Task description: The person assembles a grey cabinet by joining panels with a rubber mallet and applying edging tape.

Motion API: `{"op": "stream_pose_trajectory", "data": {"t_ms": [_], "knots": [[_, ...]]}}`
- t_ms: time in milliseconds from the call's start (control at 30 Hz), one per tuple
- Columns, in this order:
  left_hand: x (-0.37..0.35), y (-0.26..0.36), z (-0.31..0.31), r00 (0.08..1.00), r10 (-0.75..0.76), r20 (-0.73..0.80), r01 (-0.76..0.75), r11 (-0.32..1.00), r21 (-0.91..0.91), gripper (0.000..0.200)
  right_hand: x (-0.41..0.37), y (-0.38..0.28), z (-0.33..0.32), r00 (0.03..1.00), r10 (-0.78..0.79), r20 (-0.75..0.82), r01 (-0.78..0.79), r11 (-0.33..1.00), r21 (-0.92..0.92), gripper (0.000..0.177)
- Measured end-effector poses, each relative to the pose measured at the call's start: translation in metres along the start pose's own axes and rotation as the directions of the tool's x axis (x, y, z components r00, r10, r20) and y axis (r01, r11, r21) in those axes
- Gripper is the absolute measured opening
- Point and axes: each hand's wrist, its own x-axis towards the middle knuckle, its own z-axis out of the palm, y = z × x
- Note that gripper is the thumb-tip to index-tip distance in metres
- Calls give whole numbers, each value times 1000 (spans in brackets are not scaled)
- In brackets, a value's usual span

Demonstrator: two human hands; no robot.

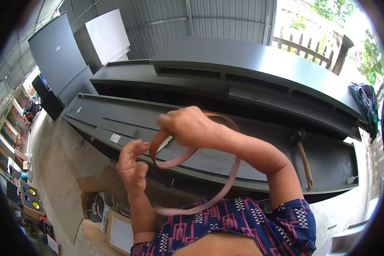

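A long, thin brown-and-pink flexible strip (219, 194), like edge banding, hangs in loose loops in front of me. My right hand (190, 126) is closed around it, above the grey panel (251, 155). One loop falls below that hand, and the free end trails, blurred, near my shirt. To the left, my left hand (133, 164) is beside the loop with thumb and fingers apart and nothing seen in it. A hammer (304, 160) with a wooden handle lies on the right part of the panel.
Behind the panel lies a long dark grey cabinet (243, 57) with open compartments. Tall cabinets (57, 55) stand at the back left. An open cardboard box (89, 185) with coiled material sits on the floor at lower left. Dark clothing (366, 104) hangs at the cabinet's right end.
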Motion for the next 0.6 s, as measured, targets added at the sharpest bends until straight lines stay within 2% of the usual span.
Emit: {"op": "stream_pose_trajectory", "data": {"t_ms": [67,100,200,300,400,500,600], "knots": [[12,25,2,977,-71,200,-7,930,366,58,-2,-11,11,997,-76,-15,74,992,-105,15],[14,34,15,977,-58,207,-27,922,386,47,-2,-15,15,994,-106,-42,100,989,-108,16],[8,27,25,986,-129,106,92,950,297,36,-1,-17,13,995,-76,59,83,987,-138,17],[3,17,17,981,-87,175,5,907,421,26,-3,-18,9,995,-45,89,60,982,-177,16],[-7,4,21,1000,9,11,-11,948,318,22,-5,-10,13,981,-122,-148,97,982,-165,16],[-9,-10,17,975,126,-181,-74,960,269,22,-6,2,4,975,-19,-223,14,1000,-23,16],[-3,-8,18,941,145,-307,-132,989,65,24,-12,14,1,968,135,-210,-87,971,225,19]]}}
